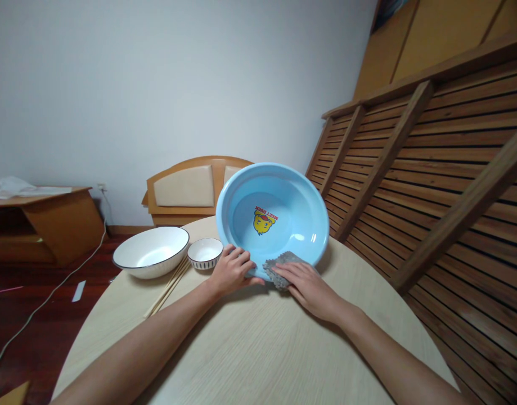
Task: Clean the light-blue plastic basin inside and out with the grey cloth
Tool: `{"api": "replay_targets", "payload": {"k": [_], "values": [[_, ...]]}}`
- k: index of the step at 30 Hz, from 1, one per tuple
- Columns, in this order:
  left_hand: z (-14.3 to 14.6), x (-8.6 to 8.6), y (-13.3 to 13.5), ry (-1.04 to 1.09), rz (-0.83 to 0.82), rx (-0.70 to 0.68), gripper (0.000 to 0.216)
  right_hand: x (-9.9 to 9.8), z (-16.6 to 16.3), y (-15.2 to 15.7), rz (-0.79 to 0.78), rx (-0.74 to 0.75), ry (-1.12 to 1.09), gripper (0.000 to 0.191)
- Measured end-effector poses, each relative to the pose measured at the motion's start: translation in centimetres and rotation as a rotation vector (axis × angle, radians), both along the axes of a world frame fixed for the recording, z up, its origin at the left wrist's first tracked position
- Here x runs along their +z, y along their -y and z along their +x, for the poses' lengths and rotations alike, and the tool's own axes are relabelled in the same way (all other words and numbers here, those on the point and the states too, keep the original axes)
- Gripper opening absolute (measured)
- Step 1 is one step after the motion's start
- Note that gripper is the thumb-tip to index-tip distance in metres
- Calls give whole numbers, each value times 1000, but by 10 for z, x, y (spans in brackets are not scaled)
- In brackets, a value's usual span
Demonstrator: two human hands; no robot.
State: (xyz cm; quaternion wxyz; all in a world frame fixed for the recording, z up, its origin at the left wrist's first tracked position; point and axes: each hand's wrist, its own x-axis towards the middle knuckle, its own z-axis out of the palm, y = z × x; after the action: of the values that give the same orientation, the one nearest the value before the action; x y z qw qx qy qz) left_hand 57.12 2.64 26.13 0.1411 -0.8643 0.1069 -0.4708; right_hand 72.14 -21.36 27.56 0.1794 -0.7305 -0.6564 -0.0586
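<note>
A light blue plastic basin (283, 197) with a yellow duck print stands tilted on the round wooden table (250, 343), its inside facing me. My left hand (230, 270) grips the basin's near rim with curled fingers. My right hand (302, 284) presses a grey cloth (286, 261) against the lower rim, fingers closed over it.
A large white bowl (151, 250) and a small patterned bowl (205, 253) sit left of the basin, with chopsticks (167, 287) lying beside them. A wooden chair back (186, 188) stands behind the table. A slatted wooden frame (431, 185) leans on the right; a cable (47, 298) runs over the floor.
</note>
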Motion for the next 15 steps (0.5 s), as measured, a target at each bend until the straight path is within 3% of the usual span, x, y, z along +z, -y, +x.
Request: {"api": "replay_targets", "payload": {"k": [7, 15], "values": [[3, 0, 6, -2, 44, -10, 43, 3, 5, -12, -72, 20, -114, 52], [5, -3, 11, -62, 99, -15, 48, -5, 41, -46, -223, -138, -96, 55]]}}
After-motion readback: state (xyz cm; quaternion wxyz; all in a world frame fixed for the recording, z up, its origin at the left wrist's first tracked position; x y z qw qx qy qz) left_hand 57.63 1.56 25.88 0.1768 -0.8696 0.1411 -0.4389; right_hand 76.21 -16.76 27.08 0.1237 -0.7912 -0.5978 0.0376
